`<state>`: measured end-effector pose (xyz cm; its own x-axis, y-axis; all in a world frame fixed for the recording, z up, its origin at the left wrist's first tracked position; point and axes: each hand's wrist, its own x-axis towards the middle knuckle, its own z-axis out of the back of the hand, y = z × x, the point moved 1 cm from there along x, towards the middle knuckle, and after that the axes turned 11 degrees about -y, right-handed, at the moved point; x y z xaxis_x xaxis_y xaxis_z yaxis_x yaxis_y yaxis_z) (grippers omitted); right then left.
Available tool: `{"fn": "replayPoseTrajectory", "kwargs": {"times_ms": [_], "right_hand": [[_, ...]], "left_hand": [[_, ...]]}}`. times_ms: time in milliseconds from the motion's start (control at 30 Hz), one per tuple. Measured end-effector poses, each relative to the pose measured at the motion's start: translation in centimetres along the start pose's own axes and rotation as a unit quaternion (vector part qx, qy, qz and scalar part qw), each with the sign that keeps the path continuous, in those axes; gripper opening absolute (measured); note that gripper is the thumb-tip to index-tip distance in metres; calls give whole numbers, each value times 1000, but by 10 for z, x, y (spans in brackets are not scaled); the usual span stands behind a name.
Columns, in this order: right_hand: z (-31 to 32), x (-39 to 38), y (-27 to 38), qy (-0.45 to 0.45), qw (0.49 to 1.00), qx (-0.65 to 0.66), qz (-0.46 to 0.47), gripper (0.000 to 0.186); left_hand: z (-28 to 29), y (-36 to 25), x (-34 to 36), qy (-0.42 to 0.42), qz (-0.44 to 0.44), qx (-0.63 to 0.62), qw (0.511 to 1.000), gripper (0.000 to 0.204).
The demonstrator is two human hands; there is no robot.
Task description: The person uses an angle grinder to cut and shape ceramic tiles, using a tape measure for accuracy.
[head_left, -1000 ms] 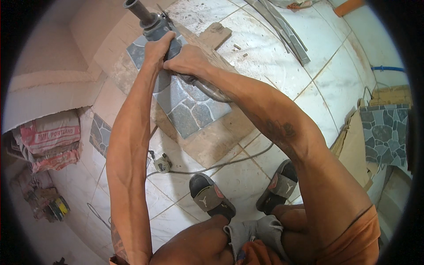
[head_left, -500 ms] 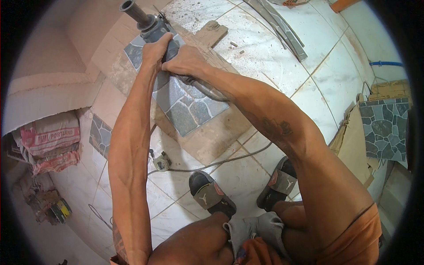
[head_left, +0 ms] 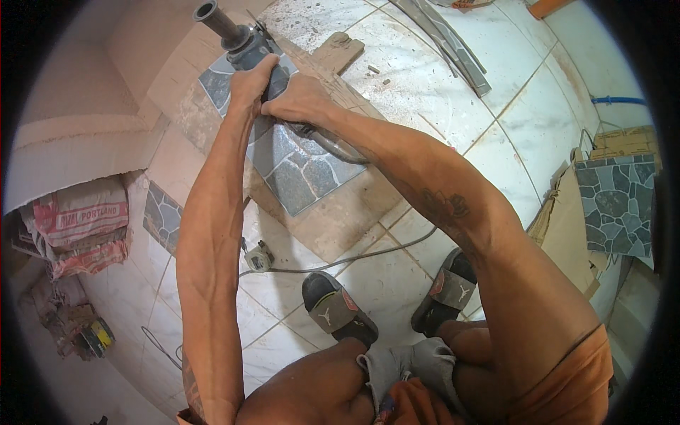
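A dark grey corded power tool that looks like an angle grinder (head_left: 244, 49) lies over a grey stone-patterned tile (head_left: 301, 180). Its hollow pipe-like handle (head_left: 216, 18) points to the far left. My left hand (head_left: 249, 85) is closed round the tool's body, thumb on top. Just right of it, my right hand (head_left: 301, 98) grips the rear part, its fingers partly hidden. A thick grey cord (head_left: 333, 147) runs from the tool beneath my right forearm. Under the tile is a dusty brown board (head_left: 347, 219). The tool's cutting side is out of sight.
An outlet box (head_left: 260, 256) with a cable (head_left: 397, 249) lies on the white floor, near my slippered feet. Tile strips (head_left: 453, 53) and a wood scrap (head_left: 338, 53) lie beyond, amid debris. Cardboard (head_left: 567, 227) and another patterned tile (head_left: 615, 205) stand right; sacks (head_left: 81, 219) left.
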<state>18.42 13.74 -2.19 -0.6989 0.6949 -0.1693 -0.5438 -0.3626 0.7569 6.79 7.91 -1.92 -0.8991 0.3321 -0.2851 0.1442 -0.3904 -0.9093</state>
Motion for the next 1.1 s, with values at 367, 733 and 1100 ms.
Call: {"fn": "replayPoseTrajectory", "kwargs": {"times_ms": [367,733,1100], "right_hand": [[8,-13,7,34,999,-5,-10,67],[11,-15,1,46,999,-8,-26,66],[16,-23,1,35,999,-16,-16,65]], "left_hand": [[4,6,-3,-20,4,-18,1000,38],[-3,10,-7,-9,0,-39,999,40],[-2,4,-20,-17,-7,-26,999,41]]}}
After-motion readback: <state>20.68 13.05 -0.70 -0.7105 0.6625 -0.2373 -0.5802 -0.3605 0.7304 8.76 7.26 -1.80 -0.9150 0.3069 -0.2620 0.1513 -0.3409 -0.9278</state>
